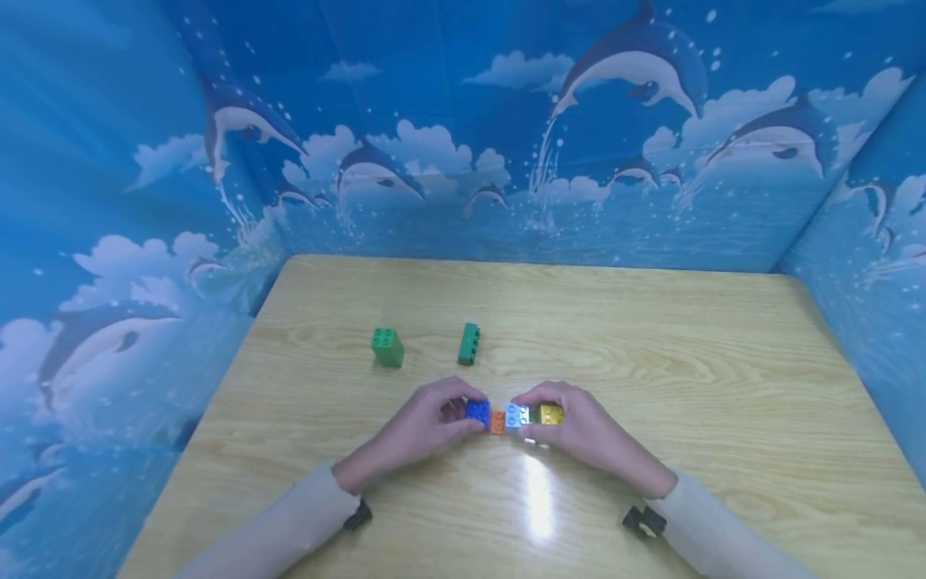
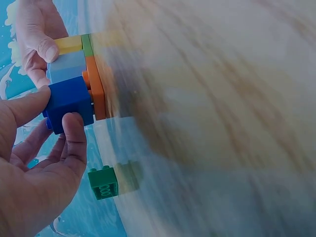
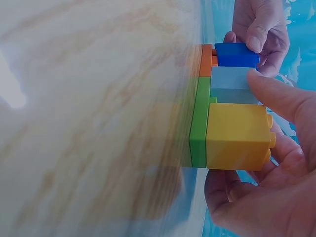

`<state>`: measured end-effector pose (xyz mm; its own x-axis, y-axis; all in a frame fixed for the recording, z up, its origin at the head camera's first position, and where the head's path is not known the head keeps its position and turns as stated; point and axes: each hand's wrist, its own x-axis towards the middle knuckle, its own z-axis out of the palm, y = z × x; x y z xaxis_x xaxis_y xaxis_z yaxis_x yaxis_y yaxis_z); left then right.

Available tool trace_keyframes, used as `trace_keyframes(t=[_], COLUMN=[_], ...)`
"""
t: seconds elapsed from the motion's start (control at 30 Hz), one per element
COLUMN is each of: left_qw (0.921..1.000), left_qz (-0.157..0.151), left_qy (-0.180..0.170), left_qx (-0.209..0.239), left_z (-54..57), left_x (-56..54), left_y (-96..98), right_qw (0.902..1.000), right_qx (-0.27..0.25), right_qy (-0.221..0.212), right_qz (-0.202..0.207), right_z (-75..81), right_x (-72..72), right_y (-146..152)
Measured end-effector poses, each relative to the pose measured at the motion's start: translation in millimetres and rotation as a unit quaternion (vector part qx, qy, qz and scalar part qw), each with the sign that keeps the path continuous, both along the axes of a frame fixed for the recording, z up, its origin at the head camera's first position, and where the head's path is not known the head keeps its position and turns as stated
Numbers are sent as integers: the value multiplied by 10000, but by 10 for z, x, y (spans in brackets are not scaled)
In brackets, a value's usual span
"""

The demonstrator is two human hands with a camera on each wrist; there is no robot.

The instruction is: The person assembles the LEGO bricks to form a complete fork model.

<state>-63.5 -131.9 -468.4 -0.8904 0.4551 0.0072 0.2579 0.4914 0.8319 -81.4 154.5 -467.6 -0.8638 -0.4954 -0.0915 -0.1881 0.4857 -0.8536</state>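
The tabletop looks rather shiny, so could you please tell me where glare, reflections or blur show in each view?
Head view: a white glare streak on the near half of the tabletop; left wrist view: tabletop hazy and smeared, faintly mirroring the loose green brick; right wrist view: a glare patch at the left edge, tabletop soft, the yellow brick crisper.

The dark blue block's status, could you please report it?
Left hand pinching dark blue block above orange block. Right hand gripping pale blue block. Nothing visibly in the way.
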Motion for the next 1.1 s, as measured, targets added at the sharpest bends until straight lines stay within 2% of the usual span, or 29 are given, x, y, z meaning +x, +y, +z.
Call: trace_keyframes(t=[0.47, 0.83, 1.1], left_qw=[9997, 9983, 9989], left_qz=[-44, 0, -30], left_qy=[-123, -572, -469], left_qx=[-183, -121, 6], left_z=[6, -4, -31], left_x=[-49, -63, -52], left_y=[35, 77, 45], right_qw=[10000, 9999, 9999], right_qx=[61, 32, -61], right_qy=[-21, 48, 75], right_qz=[-53, -120, -60], right_z=[-9, -15, 5], right_x=[0, 21, 18], right_y=[-17, 14, 13])
